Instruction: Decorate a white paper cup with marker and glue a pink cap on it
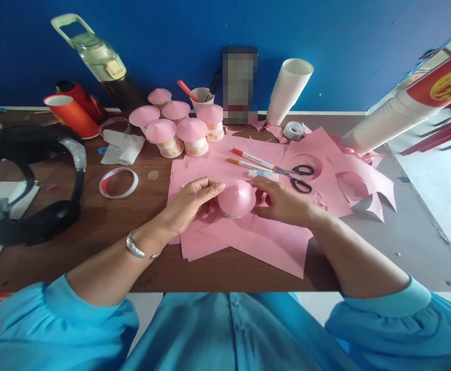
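A pink paper cone (236, 198) with a pointed top sits between my two hands, seen from above; only a thin rim of what is beneath it shows. My left hand (188, 203) is closed on its left side, thumb on the upper edge. On the right side, the fingers of my right hand (283, 200) grip the cone's edge. Under both hands lie pink paper sheets (271, 247). Just beyond are a glue stick (263, 175), two orange-and-white markers (248, 164) and black-handled scissors (301, 178).
Several cone-topped paper cups (171, 148) stand at the back left. Behind the sheets rise a stack of white cups (290, 90) and a blurred dark upright object (240, 85). Leftward are a tape roll (118, 183), a bottle (105, 62) and black headgear (76, 190). Cut paper scraps (368, 180) lie right.
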Demonstrator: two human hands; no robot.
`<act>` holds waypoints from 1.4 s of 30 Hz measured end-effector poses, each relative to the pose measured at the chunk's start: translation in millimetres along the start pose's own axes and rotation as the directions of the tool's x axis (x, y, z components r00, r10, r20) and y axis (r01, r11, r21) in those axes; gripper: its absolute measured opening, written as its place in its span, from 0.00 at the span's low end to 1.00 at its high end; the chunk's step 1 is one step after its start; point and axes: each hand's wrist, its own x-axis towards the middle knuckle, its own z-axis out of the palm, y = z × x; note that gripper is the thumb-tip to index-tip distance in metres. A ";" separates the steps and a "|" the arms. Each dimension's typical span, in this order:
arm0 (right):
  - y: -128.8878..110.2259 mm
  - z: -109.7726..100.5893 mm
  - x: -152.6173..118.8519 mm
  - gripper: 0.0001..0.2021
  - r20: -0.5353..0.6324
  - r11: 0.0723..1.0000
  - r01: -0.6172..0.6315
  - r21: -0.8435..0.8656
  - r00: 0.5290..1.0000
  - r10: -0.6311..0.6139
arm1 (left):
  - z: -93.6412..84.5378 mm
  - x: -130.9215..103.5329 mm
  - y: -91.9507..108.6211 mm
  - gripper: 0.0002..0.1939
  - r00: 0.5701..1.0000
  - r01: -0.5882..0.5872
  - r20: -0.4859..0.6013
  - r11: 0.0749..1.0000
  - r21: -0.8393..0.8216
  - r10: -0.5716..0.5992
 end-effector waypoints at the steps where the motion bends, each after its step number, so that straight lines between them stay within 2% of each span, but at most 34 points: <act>1: 0.0 1.3 -0.1 0.22 -0.002 1.000 0.009 -0.011 1.000 -0.009 | 0.5 0.7 0.2 0.26 1.000 0.011 0.002 1.000 -0.028 -0.011; 6: 2.4 8.7 -0.3 0.23 -0.019 1.000 0.013 0.004 1.000 -0.013 | 2.8 3.4 1.5 0.26 0.999 0.032 0.013 0.991 -0.130 -0.031; 14: 0.2 18.8 -2.6 0.28 -0.043 1.000 -0.031 0.005 0.999 0.031 | -0.1 3.8 1.2 0.23 0.999 0.050 0.022 0.984 -0.170 -0.047; 23: -1.5 29.4 -0.1 0.28 -0.149 0.998 0.060 -0.028 0.987 -0.063 | -4.0 4.5 2.6 0.25 0.992 0.125 0.039 0.976 -0.179 -0.120; 33: -7.3 25.5 -0.3 0.23 -0.114 0.998 0.063 -0.001 0.991 -0.063 | -6.0 5.1 2.7 0.25 0.989 0.115 0.114 0.974 -0.198 -0.094; 42: -7.1 25.0 0.1 0.21 -0.093 0.998 0.057 -0.008 0.994 -0.057 | -7.5 4.9 2.3 0.24 0.989 0.119 0.107 0.968 -0.221 -0.097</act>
